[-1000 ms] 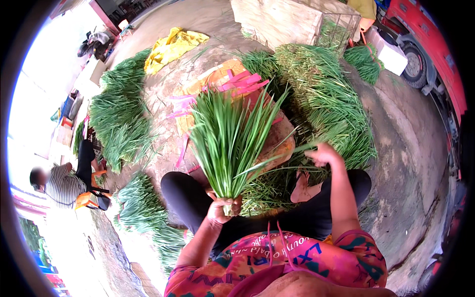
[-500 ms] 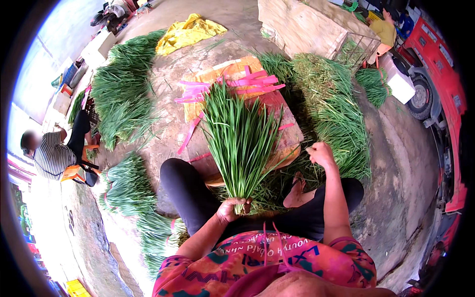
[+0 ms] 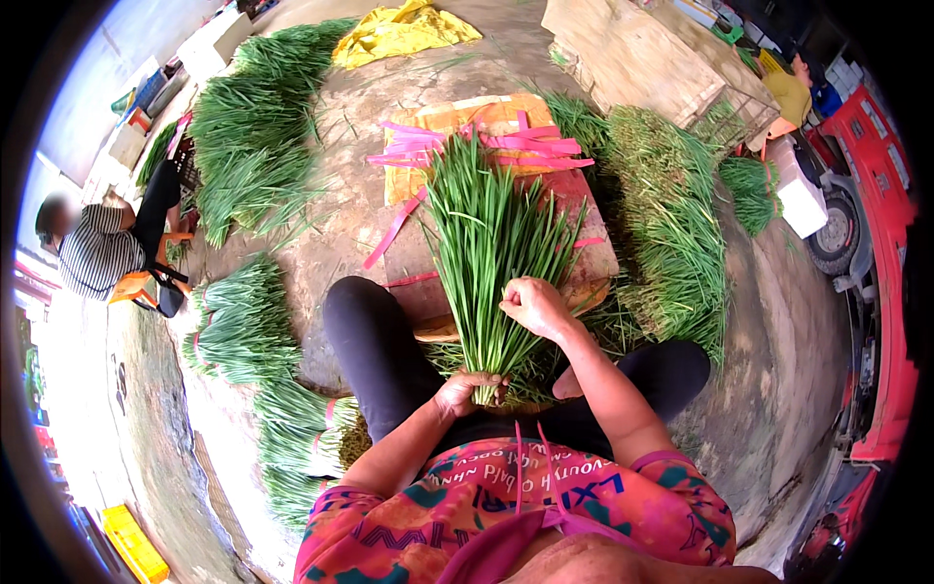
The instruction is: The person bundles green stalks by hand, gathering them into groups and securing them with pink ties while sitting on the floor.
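My left hand (image 3: pixel 457 394) is wrapped round the pale stem ends of a large bunch of green chives (image 3: pixel 491 243). The long leaves fan out away from me over a low board (image 3: pixel 593 234). At the right side of the bunch, my right hand (image 3: pixel 535 306) is closed in a pinch against the leaves. Whatever its fingertips hold is too small to make out. Pink strips (image 3: pixel 545 148) lie across an orange sack (image 3: pixel 401 185) on the far part of the board, partly under the leaf tips.
Loose chives (image 3: pixel 671 224) are heaped at right, more (image 3: pixel 248 136) at far left. Tied bundles (image 3: pixel 243 316) lie by my left knee. A person (image 3: pixel 97 243) sits at left. A yellow cloth (image 3: pixel 404 34), a wooden crate (image 3: pixel 642 58) and a red vehicle (image 3: pixel 871 175) stand farther off.
My right hand has moved left and inward, from beside the board onto the chives' leaves. My left hand keeps its hold on the stems. The whole view has shifted slightly.
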`<state>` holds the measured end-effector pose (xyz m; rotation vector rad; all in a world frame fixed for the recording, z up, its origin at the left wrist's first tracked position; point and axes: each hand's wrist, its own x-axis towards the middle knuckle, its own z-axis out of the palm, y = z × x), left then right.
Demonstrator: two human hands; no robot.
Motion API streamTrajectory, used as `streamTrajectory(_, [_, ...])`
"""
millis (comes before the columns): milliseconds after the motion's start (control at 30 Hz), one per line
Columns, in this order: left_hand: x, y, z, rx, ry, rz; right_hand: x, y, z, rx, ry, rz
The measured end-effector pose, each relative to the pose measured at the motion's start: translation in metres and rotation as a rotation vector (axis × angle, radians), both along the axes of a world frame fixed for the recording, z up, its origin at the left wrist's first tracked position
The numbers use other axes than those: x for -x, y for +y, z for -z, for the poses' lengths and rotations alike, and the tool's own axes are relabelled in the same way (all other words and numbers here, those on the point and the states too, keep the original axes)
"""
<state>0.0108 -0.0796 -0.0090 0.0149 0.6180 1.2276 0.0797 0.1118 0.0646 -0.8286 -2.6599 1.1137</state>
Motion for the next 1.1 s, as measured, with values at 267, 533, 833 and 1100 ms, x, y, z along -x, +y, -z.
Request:
streamTrajectory(267, [-0.006, 0.001, 0.009, 0.053, 0.165, -0.066, 0.011, 0.029, 0.002, 0.267, 0.386, 0.236])
streamTrajectory(533, [-0.005, 0.001, 0.011, 0.008, 0.266, -0.063, 0.087, 0.012, -0.011, 0.453, -0.008, 0.062])
streamTrajectory(833, [-0.002, -0.004, 0.009, 0.033, 0.248, -0.077, 0.066, 0.045, -0.018, 0.417, 0.019, -0.242])
streamTrajectory(1100, [0.001, -0.011, 0.004, 0.012, 0.075, -0.005, -0.094, 0.088, -0.079, 0.927, 0.41, 0.033])
